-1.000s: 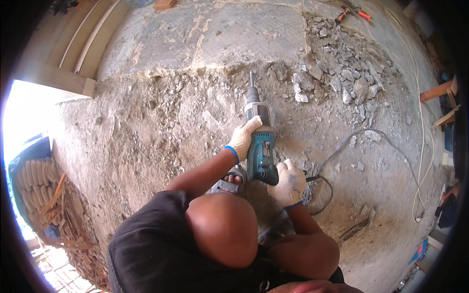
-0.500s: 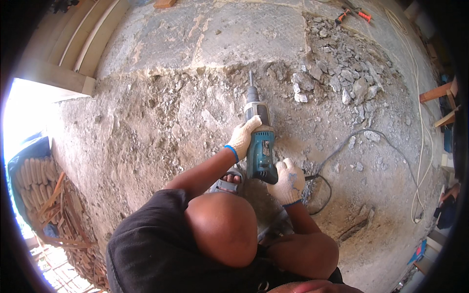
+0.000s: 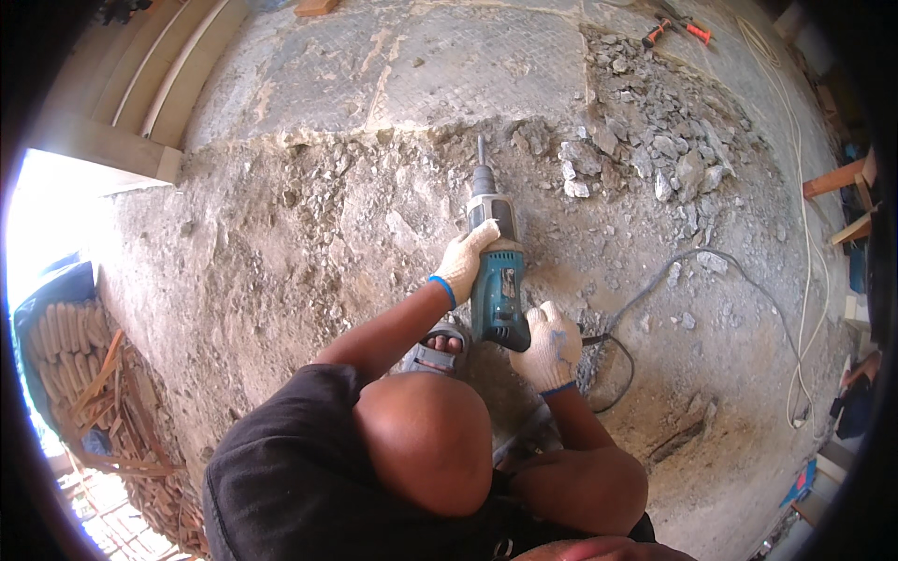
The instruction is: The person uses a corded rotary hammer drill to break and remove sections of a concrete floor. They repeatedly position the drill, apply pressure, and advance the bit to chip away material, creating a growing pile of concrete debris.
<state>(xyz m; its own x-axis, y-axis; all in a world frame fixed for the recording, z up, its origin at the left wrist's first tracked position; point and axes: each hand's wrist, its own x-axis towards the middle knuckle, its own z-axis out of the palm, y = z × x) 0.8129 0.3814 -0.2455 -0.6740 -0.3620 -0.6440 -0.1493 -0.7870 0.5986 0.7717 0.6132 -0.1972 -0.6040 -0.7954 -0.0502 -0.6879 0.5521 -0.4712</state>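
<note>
A teal and grey rotary hammer (image 3: 499, 290) lies along the middle of the view, its chisel bit (image 3: 481, 150) pointing away from me at the ragged edge of the tiled slab (image 3: 486, 70). My left hand (image 3: 463, 262), in a white knit glove with a blue cuff, is wrapped round the front of the tool's body. At the tool's rear, my gloved right hand (image 3: 550, 346) is closed on the handle, which the glove mostly hides. A dark power cord (image 3: 669, 262) runs off from the rear to the right. The bit's tip is by the broken concrete.
Grey rubble (image 3: 687, 168) is heaped at the far right, with orange-handled tools (image 3: 673, 33) beyond it. A pale cable (image 3: 798, 187) runs down the right side. Wood scraps (image 3: 131, 421) and filled sacks (image 3: 67, 337) lie at the left. My sandalled foot (image 3: 440, 346) stands beside the hammer.
</note>
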